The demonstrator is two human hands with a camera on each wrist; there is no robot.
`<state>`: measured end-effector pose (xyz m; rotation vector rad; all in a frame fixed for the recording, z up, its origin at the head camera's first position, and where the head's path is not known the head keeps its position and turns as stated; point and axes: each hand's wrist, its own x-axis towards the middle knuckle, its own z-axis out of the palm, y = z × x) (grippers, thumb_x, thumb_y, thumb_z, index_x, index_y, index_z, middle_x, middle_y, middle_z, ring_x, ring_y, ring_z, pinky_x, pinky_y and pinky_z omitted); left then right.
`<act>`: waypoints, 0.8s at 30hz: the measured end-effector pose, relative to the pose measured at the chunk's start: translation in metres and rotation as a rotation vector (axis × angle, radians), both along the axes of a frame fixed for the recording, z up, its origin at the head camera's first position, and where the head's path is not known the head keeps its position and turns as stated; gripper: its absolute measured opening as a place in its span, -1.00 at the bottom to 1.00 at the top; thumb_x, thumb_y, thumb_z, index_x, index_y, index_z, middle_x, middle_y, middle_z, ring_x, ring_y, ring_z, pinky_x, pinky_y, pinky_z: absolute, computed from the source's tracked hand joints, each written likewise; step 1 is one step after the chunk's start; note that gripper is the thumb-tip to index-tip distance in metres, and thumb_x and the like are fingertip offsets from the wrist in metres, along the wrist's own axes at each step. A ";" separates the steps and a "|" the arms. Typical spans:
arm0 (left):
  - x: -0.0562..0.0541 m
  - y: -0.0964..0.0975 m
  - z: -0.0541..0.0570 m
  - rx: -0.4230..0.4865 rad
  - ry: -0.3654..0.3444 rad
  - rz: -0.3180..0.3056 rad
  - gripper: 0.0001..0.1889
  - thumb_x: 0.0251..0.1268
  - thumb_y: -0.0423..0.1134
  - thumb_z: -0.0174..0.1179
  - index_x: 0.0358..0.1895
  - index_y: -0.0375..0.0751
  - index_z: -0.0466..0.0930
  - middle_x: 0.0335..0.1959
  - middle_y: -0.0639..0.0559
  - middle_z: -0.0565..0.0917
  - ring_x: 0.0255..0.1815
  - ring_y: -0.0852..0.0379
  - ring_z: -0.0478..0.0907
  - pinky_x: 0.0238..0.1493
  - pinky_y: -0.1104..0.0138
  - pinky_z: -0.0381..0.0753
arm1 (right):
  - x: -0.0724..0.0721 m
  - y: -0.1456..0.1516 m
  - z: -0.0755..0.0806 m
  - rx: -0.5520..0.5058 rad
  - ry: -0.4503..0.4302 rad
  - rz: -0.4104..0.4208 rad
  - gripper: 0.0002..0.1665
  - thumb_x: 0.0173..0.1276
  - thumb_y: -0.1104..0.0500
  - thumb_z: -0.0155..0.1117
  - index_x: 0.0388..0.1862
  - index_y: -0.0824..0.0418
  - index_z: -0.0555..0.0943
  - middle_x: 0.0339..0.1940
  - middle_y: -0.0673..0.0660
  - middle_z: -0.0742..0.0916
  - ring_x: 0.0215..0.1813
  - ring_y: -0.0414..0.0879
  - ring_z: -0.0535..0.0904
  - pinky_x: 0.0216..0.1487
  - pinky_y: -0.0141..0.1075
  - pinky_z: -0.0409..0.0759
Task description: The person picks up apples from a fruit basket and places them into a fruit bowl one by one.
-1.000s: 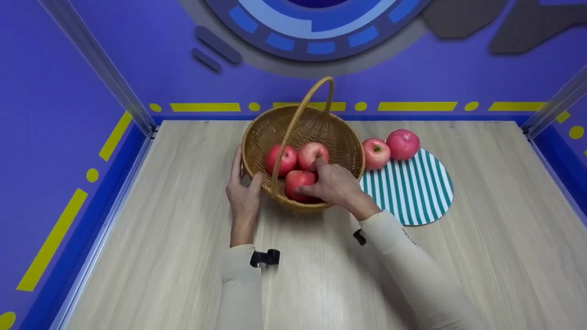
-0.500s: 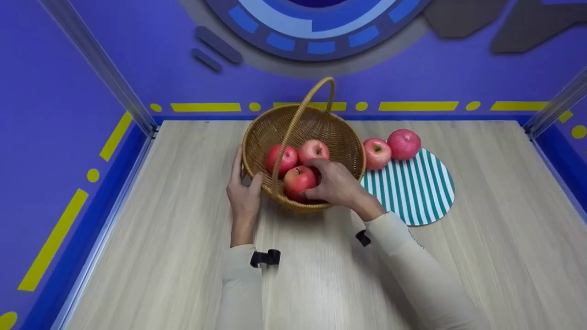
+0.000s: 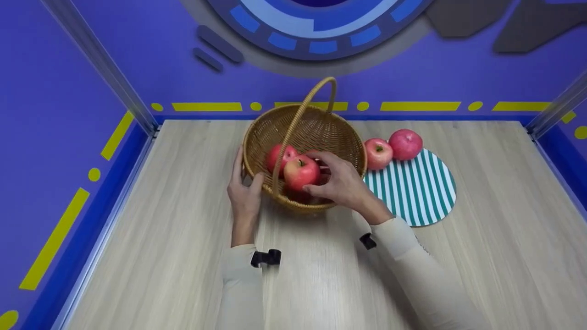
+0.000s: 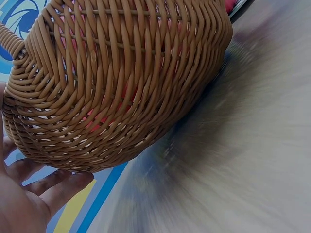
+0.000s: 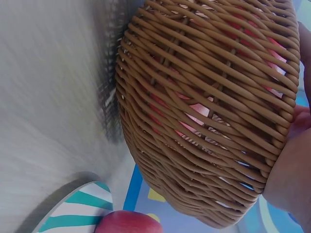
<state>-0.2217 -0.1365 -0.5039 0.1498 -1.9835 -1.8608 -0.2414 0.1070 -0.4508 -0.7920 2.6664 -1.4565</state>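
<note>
My right hand (image 3: 345,185) reaches over the front rim of a brown wicker basket (image 3: 316,123) and grips a red apple (image 3: 301,174) between thumb and fingers. Behind that apple, a second apple (image 3: 278,158) lies in the basket; a third is mostly hidden by the right fingers. My left hand (image 3: 245,197) holds the basket's left side, thumb at the rim and fingers along the outside. In the left wrist view, the left fingertips (image 4: 80,180) rest against the weave. Red shows through gaps in the basket's wall in both wrist views.
Right of the basket, a pink-red apple (image 3: 379,154) and a darker one (image 3: 406,144) sit side by side at the back edge of a round green-and-white striped mat (image 3: 417,192). The basket's tall handle (image 3: 305,105) arches over its opening. Blue panels stand behind and beside the wooden table (image 3: 183,220).
My right hand has taken hold of the front apple and raised it slightly up and back, so it now covers part of the apples behind. The left hand and basket stay put.
</note>
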 end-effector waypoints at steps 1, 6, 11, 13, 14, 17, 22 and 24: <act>0.000 0.000 0.000 0.002 0.002 -0.001 -0.15 0.26 -0.30 0.18 0.66 0.35 0.29 0.63 0.20 0.30 0.50 -0.07 0.40 0.23 0.03 0.64 | 0.001 0.000 -0.001 -0.022 -0.003 -0.001 -0.13 0.22 0.15 0.66 0.48 0.23 0.51 0.33 0.17 0.65 0.25 0.09 0.68 0.22 -0.02 0.68; -0.001 -0.002 -0.002 0.004 0.004 -0.001 -0.17 0.29 -0.31 0.18 0.66 0.29 0.30 0.63 0.17 0.31 0.50 -0.09 0.40 0.22 0.00 0.65 | 0.003 0.001 -0.004 -0.088 0.051 0.000 -0.13 0.21 0.19 0.66 0.49 0.21 0.51 0.36 0.12 0.63 0.32 -0.03 0.61 0.26 -0.17 0.65; -0.001 -0.002 -0.004 -0.018 0.009 0.004 -0.18 0.30 -0.31 0.16 0.67 0.21 0.29 0.63 0.17 0.32 0.50 -0.08 0.40 0.30 -0.05 0.59 | 0.006 0.002 -0.006 -0.076 0.168 -0.008 -0.12 0.20 0.13 0.68 0.49 0.20 0.52 0.38 0.08 0.63 0.35 -0.08 0.57 0.32 -0.14 0.61; -0.001 -0.002 -0.003 -0.029 0.010 0.006 -0.18 0.30 -0.31 0.15 0.68 0.20 0.29 0.63 0.18 0.32 0.51 -0.06 0.39 0.35 -0.06 0.54 | 0.007 0.003 -0.007 -0.074 0.201 -0.014 -0.10 0.21 0.12 0.68 0.50 0.21 0.51 0.39 0.09 0.63 0.37 -0.08 0.55 0.35 -0.10 0.59; -0.001 -0.002 -0.003 -0.036 0.011 0.007 -0.18 0.30 -0.31 0.15 0.68 0.18 0.28 0.63 0.18 0.32 0.52 -0.05 0.39 0.37 -0.06 0.52 | 0.008 0.003 -0.007 -0.074 0.213 -0.019 -0.10 0.21 0.11 0.68 0.50 0.21 0.50 0.40 0.09 0.63 0.37 -0.08 0.55 0.36 -0.08 0.58; -0.001 -0.001 -0.001 -0.044 0.006 0.012 -0.17 0.29 -0.30 0.15 0.68 0.15 0.28 0.63 0.20 0.30 0.54 -0.02 0.36 0.40 -0.05 0.49 | 0.010 0.005 -0.006 -0.112 0.215 -0.028 -0.08 0.23 0.10 0.67 0.53 0.22 0.48 0.41 0.10 0.62 0.38 -0.08 0.54 0.35 -0.05 0.59; -0.002 -0.002 -0.002 -0.045 -0.009 0.023 -0.16 0.28 -0.28 0.15 0.69 0.15 0.26 0.64 0.14 0.30 0.54 -0.03 0.36 0.42 -0.03 0.46 | 0.013 0.009 -0.005 -0.169 0.247 -0.062 -0.07 0.22 0.10 0.68 0.53 0.23 0.48 0.43 0.11 0.61 0.38 -0.07 0.55 0.39 -0.11 0.54; -0.002 -0.003 -0.003 -0.032 -0.012 0.023 -0.16 0.28 -0.29 0.15 0.69 0.16 0.25 0.65 0.09 0.29 0.53 -0.04 0.36 0.43 0.00 0.46 | 0.015 0.011 -0.005 -0.172 0.276 -0.086 -0.06 0.21 0.10 0.69 0.53 0.23 0.49 0.44 0.10 0.62 0.39 -0.08 0.54 0.43 -0.15 0.49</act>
